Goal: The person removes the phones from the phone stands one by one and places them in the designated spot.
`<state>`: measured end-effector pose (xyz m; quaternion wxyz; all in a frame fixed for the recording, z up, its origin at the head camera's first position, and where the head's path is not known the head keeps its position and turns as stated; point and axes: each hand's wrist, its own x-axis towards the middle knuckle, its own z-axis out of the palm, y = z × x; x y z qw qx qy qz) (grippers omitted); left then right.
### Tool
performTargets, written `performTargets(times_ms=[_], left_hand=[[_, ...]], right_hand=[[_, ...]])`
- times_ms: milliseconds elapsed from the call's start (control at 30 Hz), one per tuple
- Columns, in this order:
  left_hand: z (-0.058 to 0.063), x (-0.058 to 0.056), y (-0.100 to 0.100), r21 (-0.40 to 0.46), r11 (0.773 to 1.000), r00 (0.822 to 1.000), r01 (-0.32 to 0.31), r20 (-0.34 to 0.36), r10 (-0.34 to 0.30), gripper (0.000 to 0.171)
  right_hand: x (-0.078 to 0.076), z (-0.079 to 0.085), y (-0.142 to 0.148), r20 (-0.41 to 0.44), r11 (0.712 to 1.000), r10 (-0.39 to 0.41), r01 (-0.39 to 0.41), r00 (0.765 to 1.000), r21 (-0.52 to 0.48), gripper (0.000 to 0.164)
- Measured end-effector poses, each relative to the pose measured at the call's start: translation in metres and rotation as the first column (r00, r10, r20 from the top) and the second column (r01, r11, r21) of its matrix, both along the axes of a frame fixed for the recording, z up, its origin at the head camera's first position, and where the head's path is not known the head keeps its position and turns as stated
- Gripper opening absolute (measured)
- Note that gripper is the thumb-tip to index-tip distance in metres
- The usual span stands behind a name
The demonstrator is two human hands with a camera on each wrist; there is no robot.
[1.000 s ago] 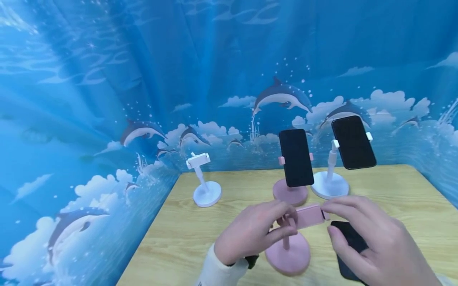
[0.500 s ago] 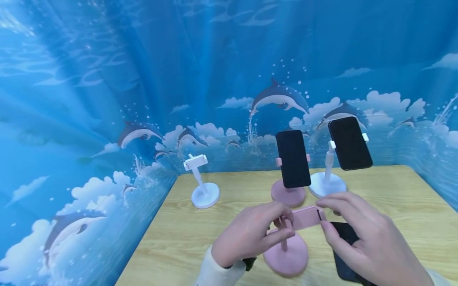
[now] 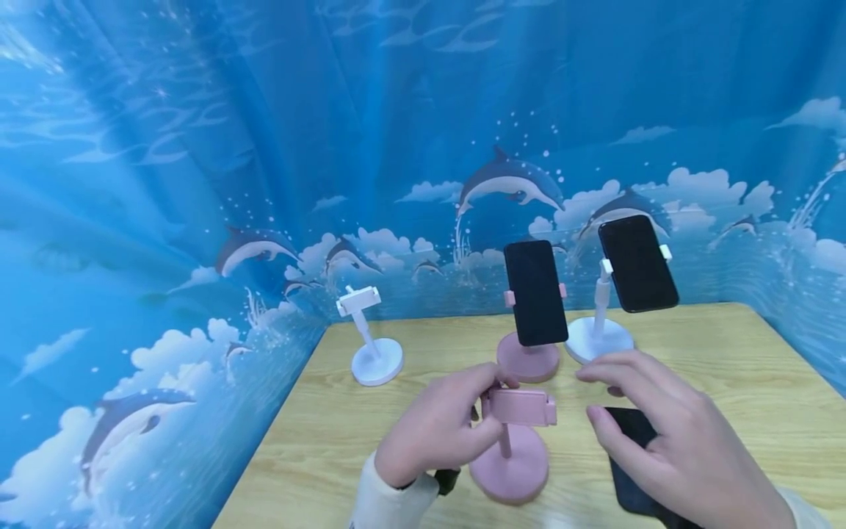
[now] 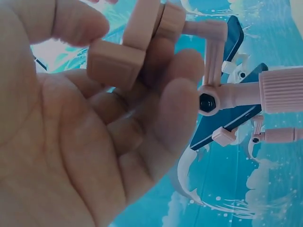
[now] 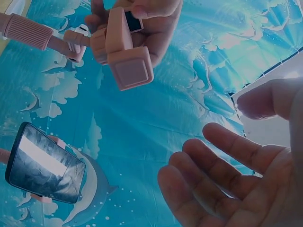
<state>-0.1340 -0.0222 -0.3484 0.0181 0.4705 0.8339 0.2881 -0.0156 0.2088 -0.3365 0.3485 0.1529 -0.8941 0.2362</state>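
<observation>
A pink phone stand (image 3: 512,470) stands near the front of the table, with a round base and a bar-shaped clamp (image 3: 522,408) on top. My left hand (image 3: 443,422) holds the clamp's left end; in the left wrist view, the thumb touches one end block (image 4: 113,64) and the fingers curl behind it. No phone sits in this clamp. Apart from the stand, my right hand (image 3: 667,433) hovers to the right with fingers loosely bent and nothing in them. Beneath it a black phone (image 3: 628,463) lies on the table, partly hidden by the hand.
Behind stand a pink stand (image 3: 526,360) holding a black phone (image 3: 537,294) and a white stand (image 3: 600,338) holding another phone (image 3: 637,263). A white stand (image 3: 377,361) with a bare clamp is at the back left. A blue dolphin-print curtain (image 3: 396,147) surrounds the wooden table (image 3: 317,455).
My right hand has come off the clamp's right end. The clamp has shifted left and turned with my left hand, and the pink stand's base has moved slightly left.
</observation>
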Motion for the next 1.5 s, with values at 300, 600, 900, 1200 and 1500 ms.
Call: performTargets(times_ms=[300,600,900,1200,1500], left_hand=[[-0.012,-0.006,0.010,-0.022,0.999,0.984,0.048,-0.170,-0.051,0.041],[-0.001,-0.026,-0.010,0.058,0.990,0.972,-0.125,-0.192,0.134,0.039],[-0.011,-0.074,-0.010,0.066,0.931,0.879,-0.360,-0.309,0.362,0.037],[-0.043,-0.145,-0.010,0.264,0.821,0.788,-0.506,-0.247,0.565,0.042],[-0.058,-0.163,-0.013,0.305,0.793,0.819,-0.528,-0.065,0.570,0.060]], right_hand=[[-0.002,-0.001,0.004,0.002,1.000,0.009,-0.009,1.000,-0.020,0.050],[-0.003,0.002,0.007,0.008,1.000,-0.005,0.005,1.000,-0.012,0.049],[-0.001,0.004,0.008,0.025,1.000,-0.007,0.008,1.000,-0.023,0.049],[0.002,0.004,0.009,-0.004,0.997,0.069,-0.069,0.998,-0.032,0.050],[0.002,0.002,0.008,-0.010,0.995,0.083,-0.083,0.997,-0.051,0.048]])
